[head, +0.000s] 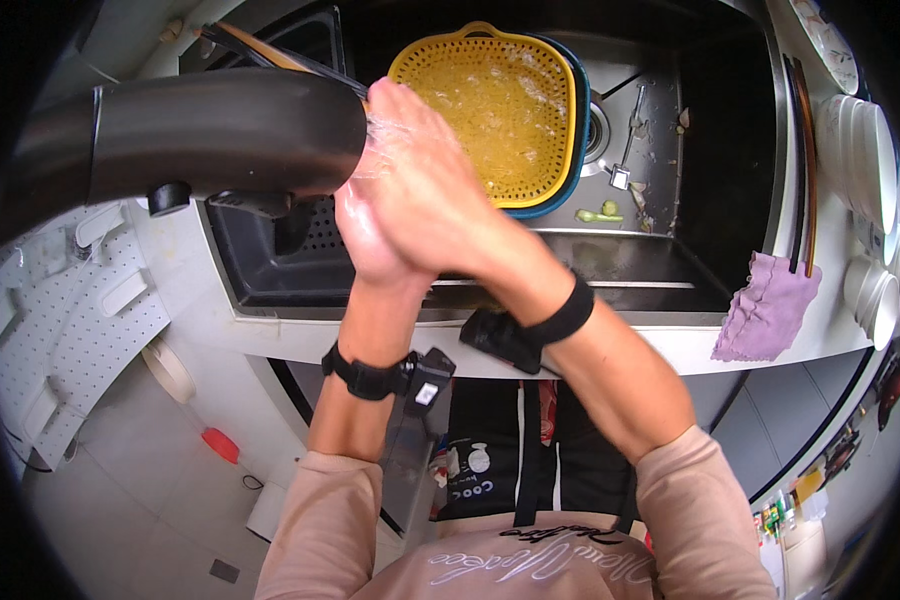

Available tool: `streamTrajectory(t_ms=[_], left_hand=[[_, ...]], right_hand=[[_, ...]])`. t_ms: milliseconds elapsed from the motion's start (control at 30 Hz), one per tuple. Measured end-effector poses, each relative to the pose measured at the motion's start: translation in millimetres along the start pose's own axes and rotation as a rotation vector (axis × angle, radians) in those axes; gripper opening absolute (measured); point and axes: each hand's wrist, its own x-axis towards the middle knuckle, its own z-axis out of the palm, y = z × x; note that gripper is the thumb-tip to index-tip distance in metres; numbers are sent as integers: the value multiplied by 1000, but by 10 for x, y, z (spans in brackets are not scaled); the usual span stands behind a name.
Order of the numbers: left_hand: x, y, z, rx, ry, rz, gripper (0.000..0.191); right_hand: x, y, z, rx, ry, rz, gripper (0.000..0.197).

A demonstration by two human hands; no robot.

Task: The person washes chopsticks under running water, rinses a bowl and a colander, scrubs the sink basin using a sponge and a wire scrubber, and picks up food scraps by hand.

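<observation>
My left hand (pixel 360 229) and my right hand (pixel 427 180) press together palm to palm, the right one on top, beneath a black faucet head (pixel 232 131). Water runs over the fingers. A bundle of black and orange-brown chopsticks (pixel 285 60) enters between the palms and sticks out toward the upper left, partly behind the faucet. The part inside my hands is hidden. Just right of the fingers, a yellow perforated colander (pixel 487 127) sits inside a blue basin (pixel 581 142), with bubbly water in it.
Inside the steel sink (pixel 645 217) lie green vegetable scraps (pixel 600 214) and a thin metal piece (pixel 630 142) beside the drain (pixel 596 135). A black drainer tray (pixel 270 277) fills the left side. A purple cloth (pixel 769 307), chopsticks (pixel 804 165) and stacked white bowls (pixel 859 157) line the right counter.
</observation>
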Motion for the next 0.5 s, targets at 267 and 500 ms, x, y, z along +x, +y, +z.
streamTrajectory(t_ms=[267, 500], left_hand=[[1, -18, 42, 6, 91, -41, 57], [-53, 5, 24, 147, 25, -31, 66]], right_hand=[[53, 102, -56, 210, -40, 152, 67], [30, 74, -56, 122, -66, 121, 66]])
